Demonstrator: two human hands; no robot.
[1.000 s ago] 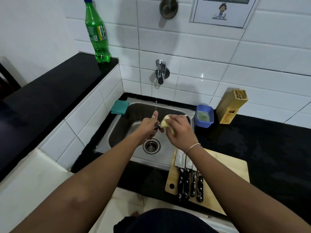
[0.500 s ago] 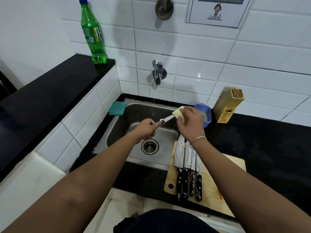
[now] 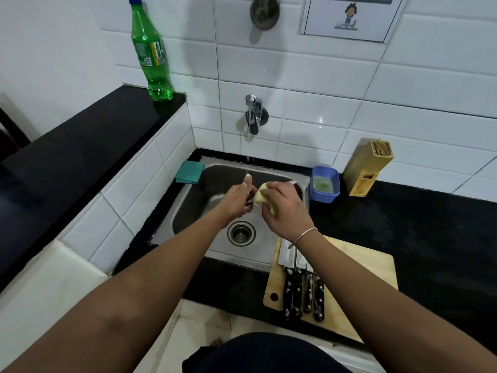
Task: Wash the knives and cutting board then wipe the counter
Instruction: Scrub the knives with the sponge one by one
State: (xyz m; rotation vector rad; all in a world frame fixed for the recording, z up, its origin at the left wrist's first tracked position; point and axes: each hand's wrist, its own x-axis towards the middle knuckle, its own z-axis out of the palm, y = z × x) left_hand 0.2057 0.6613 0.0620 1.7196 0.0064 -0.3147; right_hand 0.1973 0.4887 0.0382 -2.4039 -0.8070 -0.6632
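Over the steel sink (image 3: 188, 211), the left hand (image 3: 238, 196) gripped a black-handled knife (image 3: 249, 201) while the right hand (image 3: 282, 208) pinched a yellow sponge (image 3: 262, 196) along its blade, a scrubbing step that probably called next for rinsing under the thin stream from the chrome wall tap (image 3: 253, 114).

My right hand (image 3: 282, 208) and sponge (image 3: 262, 197) hide most of the knife (image 3: 249, 199); the poster (image 3: 349, 16) is cut off at the top

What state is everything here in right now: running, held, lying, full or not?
Tap: running, thin stream.
Knife: held in left hand.
Sponge: gripped by right hand, against the knife.
Four knives: lying on cutting board.
Green bottle: upright, capped.
Blue tub: open, greenish contents.
Teal cloth: folded, at sink corner.
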